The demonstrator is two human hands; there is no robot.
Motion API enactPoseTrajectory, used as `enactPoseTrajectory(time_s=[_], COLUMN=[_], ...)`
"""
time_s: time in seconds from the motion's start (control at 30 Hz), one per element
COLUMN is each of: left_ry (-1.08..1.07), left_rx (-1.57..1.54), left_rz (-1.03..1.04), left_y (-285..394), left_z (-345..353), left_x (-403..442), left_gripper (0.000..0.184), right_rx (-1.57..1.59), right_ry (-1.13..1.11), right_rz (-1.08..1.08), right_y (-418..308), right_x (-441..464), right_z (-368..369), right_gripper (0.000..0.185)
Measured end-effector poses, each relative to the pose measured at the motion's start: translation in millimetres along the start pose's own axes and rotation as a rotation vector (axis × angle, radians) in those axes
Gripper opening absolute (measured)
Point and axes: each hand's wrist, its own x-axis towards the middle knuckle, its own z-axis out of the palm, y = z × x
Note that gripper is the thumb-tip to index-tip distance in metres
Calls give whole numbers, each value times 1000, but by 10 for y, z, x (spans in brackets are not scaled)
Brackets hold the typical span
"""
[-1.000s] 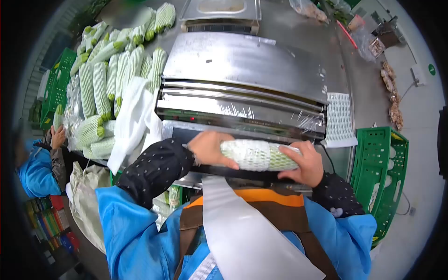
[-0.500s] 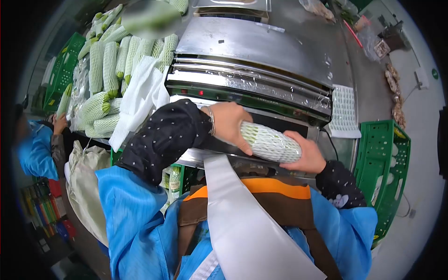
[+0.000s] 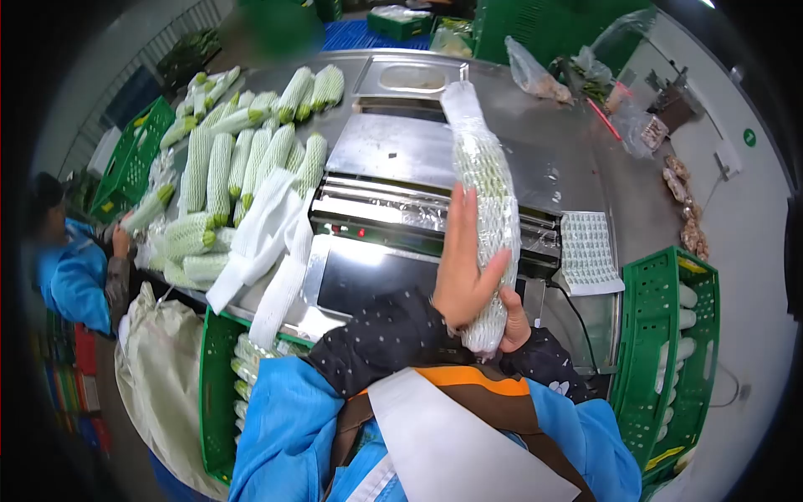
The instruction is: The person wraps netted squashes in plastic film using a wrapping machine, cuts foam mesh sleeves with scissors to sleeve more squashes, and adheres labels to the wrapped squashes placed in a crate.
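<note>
A long green vegetable in a white foam net (image 3: 487, 180) stands nearly upright in front of me, its upper end reaching over the steel machine and shiny clear film around it. My left hand (image 3: 465, 268) lies against its left side, open, with fingers stretched upward and the thumb spread across it. Around the lower end my right hand (image 3: 514, 322) is closed; most of its fingers are hidden behind the vegetable. Behind both hands is the wrapping machine (image 3: 376, 209) with a roller, a red light and a dark flat plate (image 3: 376, 280).
Several netted vegetables (image 3: 219, 176) and loose white foam nets (image 3: 268, 230) lie at left. Green crates stand at right (image 3: 661, 351) and lower left (image 3: 216, 402). A label sheet (image 3: 590, 251) lies right of the machine. Another person (image 3: 75, 268) works at far left.
The vegetable has turned from lying sideways to nearly upright. My left hand has moved from gripping one end to lying flat along its side; my right hand has shifted lower. The view has tilted up.
</note>
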Motion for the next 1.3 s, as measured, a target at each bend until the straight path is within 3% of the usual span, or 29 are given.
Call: enactPoseTrajectory(time_s=[0.17,0.23,0.27,0.3,0.37,0.43,0.53,0.63,0.7,0.8,0.9,0.93,1.0,1.1,1.2,1.3], left_ry=[-374,-710,-965,-1037,-1128,-1068,-877,-942,-1005,-1072,-1118,-1119,-1092,-949,-528,16], left_rx=[-211,-309,-349,-353,-293,-183,-252,-296,-308,-254,-169,-143,-155,-99,62,429], left_rz=[-64,-24,-248,-227,-197,-260,-561,-372,-386,-338,-322,-323,-296,-224,-266,-350], left_y=[156,238,349,341,160,9,76,268,386,341,349,365,335,158,-229,-559], left_z=[149,116,73,85,74,23,38,237,423,655,739,737,701,382,-251,-1012], left_x=[-166,-186,-184,-257,-410,-510,-411,-172,-118,-172,-146,-141,-120,-84,-198,-389], left_gripper=[81,65,59,58,40,23,17,21,20,19,20,20,21,23,23,26], right_rx=[-319,-258,-226,-100,-58,-183,-150,-71,-45,60,-100,-221,-351,-604,-866,-1236], right_ry=[9,114,154,223,381,579,796,1116,1249,1521,1506,1370,1366,1427,1465,1710], right_rz=[-393,-474,-540,-578,-821,-1034,-1071,-1097,-1134,-1016,-798,-736,-273,-140,-157,-314], right_y=[-473,-743,-955,-1173,-1703,-2169,-2684,-2837,-2714,-2592,-2468,-2438,-2530,-2480,-2745,-3314], right_x=[-313,-573,-791,-1046,-1566,-2154,-2981,-3593,-3885,-3995,-3939,-4070,-4523,-4254,-4148,-3875], right_z=[51,-173,-217,-202,-289,-607,-1469,-2438,-2931,-3221,-3340,-3854,-4234,-4027,-4314,-4221], right_gripper=[59,53,53,63,62,56,45,51,61,65,67,61,54,51,48,45])
